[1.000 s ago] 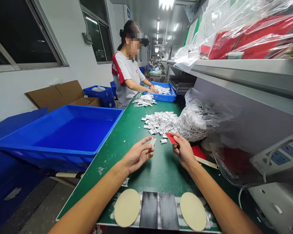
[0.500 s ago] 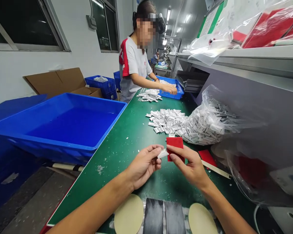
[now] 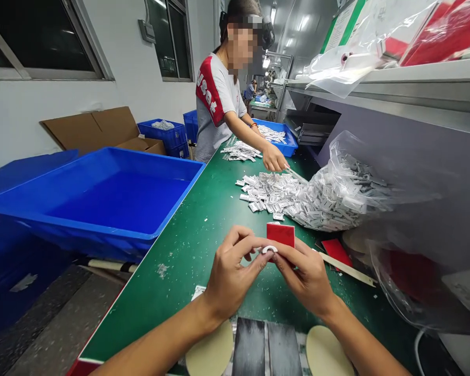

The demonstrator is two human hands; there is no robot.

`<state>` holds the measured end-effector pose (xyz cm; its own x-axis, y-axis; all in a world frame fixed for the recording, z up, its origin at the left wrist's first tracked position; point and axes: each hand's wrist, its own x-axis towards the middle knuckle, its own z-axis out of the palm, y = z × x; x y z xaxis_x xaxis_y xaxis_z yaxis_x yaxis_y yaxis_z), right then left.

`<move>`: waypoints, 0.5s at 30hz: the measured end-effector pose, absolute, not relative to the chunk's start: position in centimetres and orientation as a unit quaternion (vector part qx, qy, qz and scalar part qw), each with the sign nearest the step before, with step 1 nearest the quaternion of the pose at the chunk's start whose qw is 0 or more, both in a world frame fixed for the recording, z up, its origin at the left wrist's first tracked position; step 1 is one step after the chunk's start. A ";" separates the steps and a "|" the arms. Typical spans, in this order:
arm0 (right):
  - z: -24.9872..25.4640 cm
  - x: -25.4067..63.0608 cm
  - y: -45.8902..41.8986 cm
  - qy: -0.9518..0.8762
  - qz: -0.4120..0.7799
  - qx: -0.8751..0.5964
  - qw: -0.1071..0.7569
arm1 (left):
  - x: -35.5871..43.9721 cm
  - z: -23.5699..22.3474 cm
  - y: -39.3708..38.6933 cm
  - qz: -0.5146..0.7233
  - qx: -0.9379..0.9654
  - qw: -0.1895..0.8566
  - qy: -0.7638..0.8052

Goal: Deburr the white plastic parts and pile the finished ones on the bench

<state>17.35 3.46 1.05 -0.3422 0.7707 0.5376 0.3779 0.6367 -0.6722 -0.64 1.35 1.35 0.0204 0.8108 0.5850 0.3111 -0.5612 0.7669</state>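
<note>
A small white plastic piece [image 3: 269,249] with an arched end facing me is pinched at the fingertips of my left hand [image 3: 233,271]. My right hand [image 3: 307,269] is closed on a flat red square pad [image 3: 281,234], which stands upright behind the white piece. The right fingertips also meet the white piece, so both hands come together over the green table [image 3: 180,292]. Fingers hide the pad's lower part. Beyond my hands lies a heap of similar white pieces [image 3: 274,190], spilling from a clear plastic bag [image 3: 347,183].
Two cream discs [image 3: 211,352] and dark rectangular plates [image 3: 248,347] lie nearest me. To the left is a large blue bin [image 3: 113,188]. A co-worker [image 3: 219,99] reaches toward the heap. On the right are a thin pale strip [image 3: 347,268] and another red pad [image 3: 337,253].
My left hand has brought the white piece against my right fingertips and turned its arched end toward me. The co-worker's hand has moved from the blue tray toward the heap, holding a thin strip.
</note>
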 end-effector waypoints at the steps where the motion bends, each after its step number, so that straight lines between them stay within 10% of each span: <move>1: 1.1 17.3 3.4 -0.781 0.227 -0.373 0.447 | -0.7 1.3 1.4 0.574 0.680 0.200 0.409; 8: 1.9 17.8 2.8 -0.552 0.485 -0.425 0.530 | -0.9 1.1 1.3 0.566 0.701 0.146 0.408; 11: 2.1 17.8 2.5 -0.544 0.638 -0.342 0.424 | -0.8 1.0 1.3 0.566 0.705 0.150 0.400; 15: 2.1 17.4 2.9 -0.494 0.555 -0.449 0.496 | -0.6 0.6 1.6 0.574 0.664 0.206 0.432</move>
